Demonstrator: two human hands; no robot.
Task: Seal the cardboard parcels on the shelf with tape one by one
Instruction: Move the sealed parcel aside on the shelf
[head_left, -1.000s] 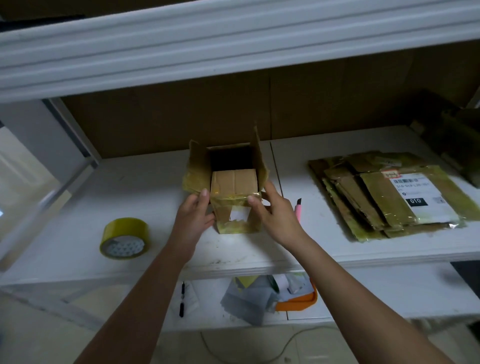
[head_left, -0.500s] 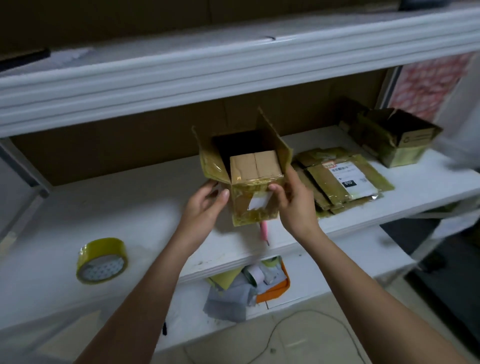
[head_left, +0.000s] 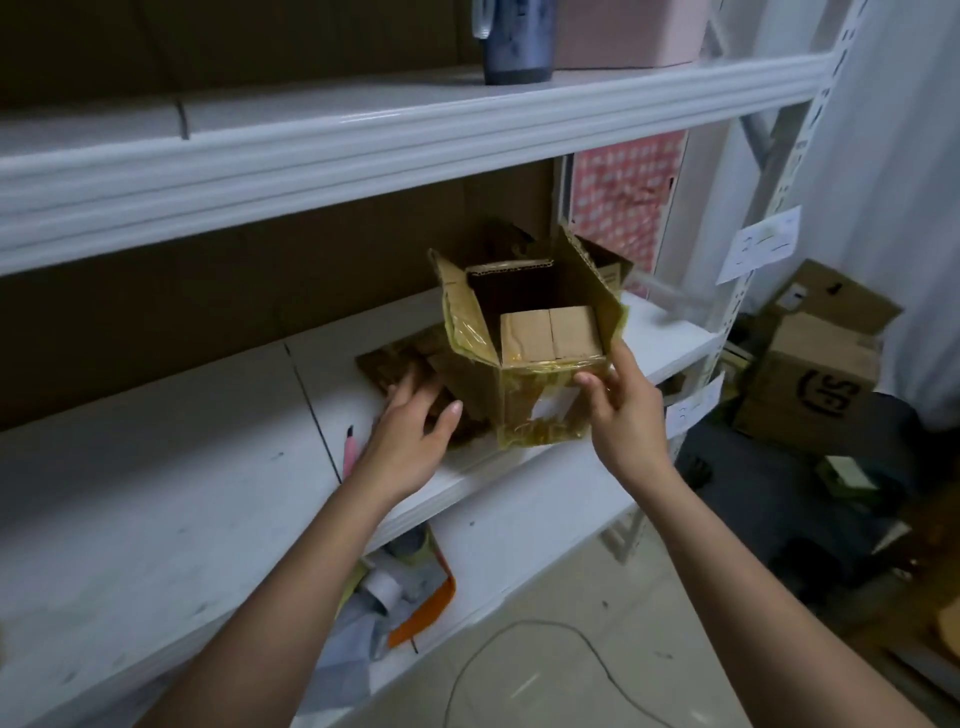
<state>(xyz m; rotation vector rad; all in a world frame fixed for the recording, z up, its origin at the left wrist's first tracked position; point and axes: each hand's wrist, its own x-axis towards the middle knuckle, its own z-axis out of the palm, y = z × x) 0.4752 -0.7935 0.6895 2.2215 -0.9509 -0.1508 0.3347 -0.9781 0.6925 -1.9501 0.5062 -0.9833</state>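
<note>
An open cardboard parcel (head_left: 519, 410), wrapped in yellowish tape, has its flaps standing up and one inner flap folded flat. It is held above the white shelf (head_left: 208, 467), over a pile of flat taped parcels (head_left: 395, 364). My right hand (head_left: 628, 415) grips its right front corner, thumb on the front face and fingers round the side. With its fingers spread, my left hand (head_left: 410, 436) hovers just left of the parcel's lower edge and holds nothing. No tape roll is in view.
A pink cutter (head_left: 349, 449) lies on the shelf left of my left hand. Another open box (head_left: 608, 265) stands behind the parcel. The upper shelf beam (head_left: 363, 140) hangs close overhead. Cardboard boxes (head_left: 815, 374) sit on the floor at right.
The parcel has been lifted and carried right, over the flat parcels. My left hand has come off it. The view swung right and the tape roll left the frame.
</note>
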